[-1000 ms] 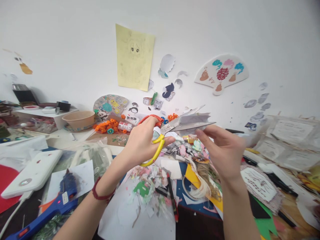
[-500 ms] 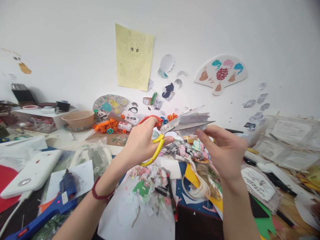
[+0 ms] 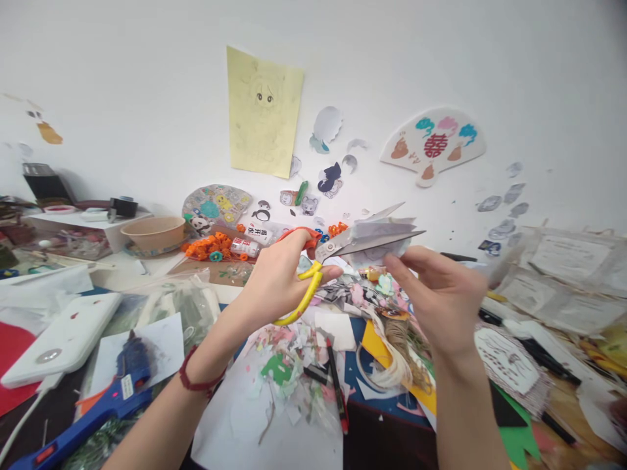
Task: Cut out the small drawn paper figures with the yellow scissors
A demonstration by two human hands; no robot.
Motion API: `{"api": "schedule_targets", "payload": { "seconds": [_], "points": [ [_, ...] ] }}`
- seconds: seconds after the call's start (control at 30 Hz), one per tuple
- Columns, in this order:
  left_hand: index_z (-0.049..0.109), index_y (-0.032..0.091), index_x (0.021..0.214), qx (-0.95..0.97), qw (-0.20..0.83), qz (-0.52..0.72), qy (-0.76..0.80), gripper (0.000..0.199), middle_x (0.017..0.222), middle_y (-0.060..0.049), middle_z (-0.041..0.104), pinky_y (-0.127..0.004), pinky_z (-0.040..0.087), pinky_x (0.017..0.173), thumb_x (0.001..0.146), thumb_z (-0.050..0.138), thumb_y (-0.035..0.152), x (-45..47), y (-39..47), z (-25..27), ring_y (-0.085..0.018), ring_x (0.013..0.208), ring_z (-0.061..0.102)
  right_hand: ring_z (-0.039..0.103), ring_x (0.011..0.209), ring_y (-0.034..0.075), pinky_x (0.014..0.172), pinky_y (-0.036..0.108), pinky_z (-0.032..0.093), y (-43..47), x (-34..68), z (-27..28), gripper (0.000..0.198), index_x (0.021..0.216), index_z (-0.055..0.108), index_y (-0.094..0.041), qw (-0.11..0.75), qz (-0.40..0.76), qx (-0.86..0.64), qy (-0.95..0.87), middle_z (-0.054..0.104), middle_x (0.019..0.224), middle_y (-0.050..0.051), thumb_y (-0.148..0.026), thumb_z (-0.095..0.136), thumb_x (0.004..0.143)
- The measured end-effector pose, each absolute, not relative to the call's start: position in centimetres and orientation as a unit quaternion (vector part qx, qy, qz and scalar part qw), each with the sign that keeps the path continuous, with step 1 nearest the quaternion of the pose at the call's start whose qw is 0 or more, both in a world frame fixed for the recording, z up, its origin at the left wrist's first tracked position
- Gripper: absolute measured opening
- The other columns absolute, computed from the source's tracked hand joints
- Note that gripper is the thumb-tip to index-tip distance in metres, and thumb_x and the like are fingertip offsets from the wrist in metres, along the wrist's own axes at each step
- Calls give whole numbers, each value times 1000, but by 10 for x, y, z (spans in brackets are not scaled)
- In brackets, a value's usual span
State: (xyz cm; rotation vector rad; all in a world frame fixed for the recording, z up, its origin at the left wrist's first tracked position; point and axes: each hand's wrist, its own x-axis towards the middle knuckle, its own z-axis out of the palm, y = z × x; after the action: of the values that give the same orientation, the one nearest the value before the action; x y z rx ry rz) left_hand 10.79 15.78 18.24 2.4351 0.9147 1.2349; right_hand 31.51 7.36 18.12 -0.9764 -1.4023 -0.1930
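My left hand (image 3: 277, 277) is closed around the red and yellow handles of a pair of scissors (image 3: 304, 303), its wrist ringed by a dark red cord bracelet (image 3: 198, 382). The blades point to the right and stand apart, with a small piece of pale, thin paper (image 3: 379, 230) between them. My right hand (image 3: 435, 287) pinches that paper at its right end, close to the blade tips. Below both hands, a heap of paper scraps (image 3: 289, 369) lies on a white sheet (image 3: 230, 424), with a black and red pen (image 3: 336, 385) beside it.
A blue glue gun (image 3: 98, 418) and a white power bank (image 3: 63, 339) lie at left. Behind are a round basin (image 3: 153, 234) and orange craft flowers (image 3: 210, 247). Twine (image 3: 399, 333) and yellow paper (image 3: 375, 346) lie at right. A fan-shaped cutout (image 3: 434, 143) hangs on the wall.
The scissor blades and my right hand with the paper have shifted slightly to the right. My left hand keeps its hold on the handles.
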Motion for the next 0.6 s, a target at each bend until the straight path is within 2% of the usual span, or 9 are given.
{"api": "schedule_targets", "payload": {
  "seconds": [0.6],
  "points": [
    [41,21,84,832,158,440,300,32,77,4,46,-28,29,65,87,64,44,109,155,182,-13,66,38,58,63,12,62,27,47,74,310,180,7,76,74,-22,679,-31,-427,-596,66,68,-3,-21,78,82]
  ]
}}
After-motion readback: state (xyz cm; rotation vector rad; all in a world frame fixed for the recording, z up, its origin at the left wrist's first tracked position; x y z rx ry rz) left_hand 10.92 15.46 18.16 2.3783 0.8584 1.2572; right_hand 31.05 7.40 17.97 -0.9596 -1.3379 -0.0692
